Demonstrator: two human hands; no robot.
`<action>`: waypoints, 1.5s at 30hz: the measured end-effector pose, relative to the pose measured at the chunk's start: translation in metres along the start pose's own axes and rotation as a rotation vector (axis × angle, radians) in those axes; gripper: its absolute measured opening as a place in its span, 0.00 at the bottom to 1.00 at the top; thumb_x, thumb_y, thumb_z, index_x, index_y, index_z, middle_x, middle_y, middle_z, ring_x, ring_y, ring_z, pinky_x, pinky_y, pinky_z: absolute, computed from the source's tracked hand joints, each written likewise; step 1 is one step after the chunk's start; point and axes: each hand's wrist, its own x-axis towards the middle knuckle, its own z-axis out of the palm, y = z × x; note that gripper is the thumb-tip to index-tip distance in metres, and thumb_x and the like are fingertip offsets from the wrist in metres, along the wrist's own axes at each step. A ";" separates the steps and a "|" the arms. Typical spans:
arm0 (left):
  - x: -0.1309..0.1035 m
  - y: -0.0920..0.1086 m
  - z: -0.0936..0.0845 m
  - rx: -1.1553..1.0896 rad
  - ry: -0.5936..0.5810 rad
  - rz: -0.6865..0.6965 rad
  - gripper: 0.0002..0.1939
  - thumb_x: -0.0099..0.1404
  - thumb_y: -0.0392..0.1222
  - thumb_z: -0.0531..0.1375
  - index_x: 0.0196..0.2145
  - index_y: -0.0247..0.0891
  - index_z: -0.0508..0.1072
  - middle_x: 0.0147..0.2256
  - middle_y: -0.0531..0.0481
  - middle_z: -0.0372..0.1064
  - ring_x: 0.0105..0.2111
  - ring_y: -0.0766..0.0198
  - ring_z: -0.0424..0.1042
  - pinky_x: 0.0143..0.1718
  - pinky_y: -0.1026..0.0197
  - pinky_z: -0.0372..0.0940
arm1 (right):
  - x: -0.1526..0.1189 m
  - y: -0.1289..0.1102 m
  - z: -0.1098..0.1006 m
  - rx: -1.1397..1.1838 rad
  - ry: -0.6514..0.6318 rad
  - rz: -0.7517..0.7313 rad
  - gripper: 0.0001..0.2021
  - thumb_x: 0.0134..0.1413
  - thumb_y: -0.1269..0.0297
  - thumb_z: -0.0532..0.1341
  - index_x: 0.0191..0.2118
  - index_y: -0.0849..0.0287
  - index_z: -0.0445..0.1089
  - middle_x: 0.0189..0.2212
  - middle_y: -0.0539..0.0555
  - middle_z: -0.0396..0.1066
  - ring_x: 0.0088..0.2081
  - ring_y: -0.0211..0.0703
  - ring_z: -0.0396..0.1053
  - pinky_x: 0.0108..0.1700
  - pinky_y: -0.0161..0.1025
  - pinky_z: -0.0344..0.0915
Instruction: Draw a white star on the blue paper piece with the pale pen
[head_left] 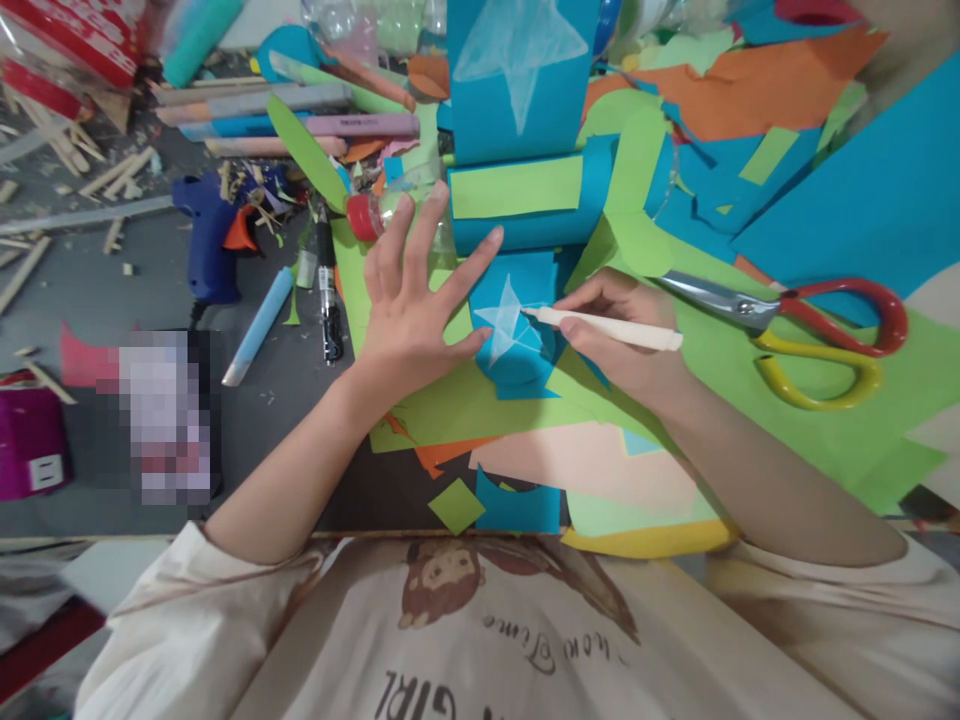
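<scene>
In my right hand [626,330] is a white marker [622,329], its tip touching a white star [504,318] drawn on a small blue paper piece [525,372]. The star's left side is filled in, while parts on the right show only outlines. My left hand [420,290] lies with fingers spread, its thumb at the star's left edge. Those fingers reach over a clear plastic bottle with a red cap [363,217] and toward a blue paper roll [517,236] bearing a green strip [517,187]. Above stands blue paper with a larger white star [521,55].
Scissors with red and yellow handles [780,310] lie open at right on green paper [720,400]. At left are a blue glue gun [210,240], a light blue marker [259,325], a black pen [326,290] and wooden stick pieces [26,275]. Orange paper [765,85] lies at the back right.
</scene>
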 end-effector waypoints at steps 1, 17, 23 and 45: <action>0.000 0.000 0.000 -0.002 0.000 -0.001 0.39 0.63 0.67 0.57 0.68 0.57 0.55 0.72 0.52 0.41 0.72 0.37 0.32 0.70 0.36 0.30 | 0.000 0.000 0.000 -0.003 0.010 -0.002 0.11 0.52 0.53 0.66 0.28 0.53 0.69 0.21 0.49 0.70 0.22 0.38 0.64 0.22 0.38 0.59; 0.000 0.000 0.000 -0.026 0.002 0.007 0.37 0.65 0.64 0.57 0.68 0.59 0.54 0.72 0.55 0.42 0.72 0.39 0.28 0.70 0.36 0.28 | -0.002 0.002 -0.004 -0.179 -0.087 -0.070 0.09 0.53 0.56 0.64 0.26 0.54 0.72 0.19 0.48 0.68 0.20 0.36 0.60 0.23 0.37 0.52; 0.000 0.001 -0.001 -0.024 0.007 0.010 0.38 0.63 0.65 0.59 0.68 0.59 0.55 0.71 0.54 0.45 0.72 0.41 0.30 0.70 0.36 0.30 | -0.002 -0.001 -0.003 -0.133 -0.145 -0.009 0.08 0.49 0.58 0.65 0.24 0.54 0.72 0.17 0.48 0.67 0.19 0.36 0.58 0.21 0.37 0.50; 0.000 0.003 -0.002 -0.011 0.007 0.001 0.36 0.65 0.61 0.58 0.68 0.60 0.55 0.71 0.55 0.45 0.72 0.41 0.30 0.70 0.35 0.29 | -0.001 0.004 0.000 -0.072 0.018 -0.038 0.09 0.53 0.54 0.67 0.28 0.51 0.71 0.21 0.50 0.70 0.22 0.39 0.63 0.24 0.40 0.58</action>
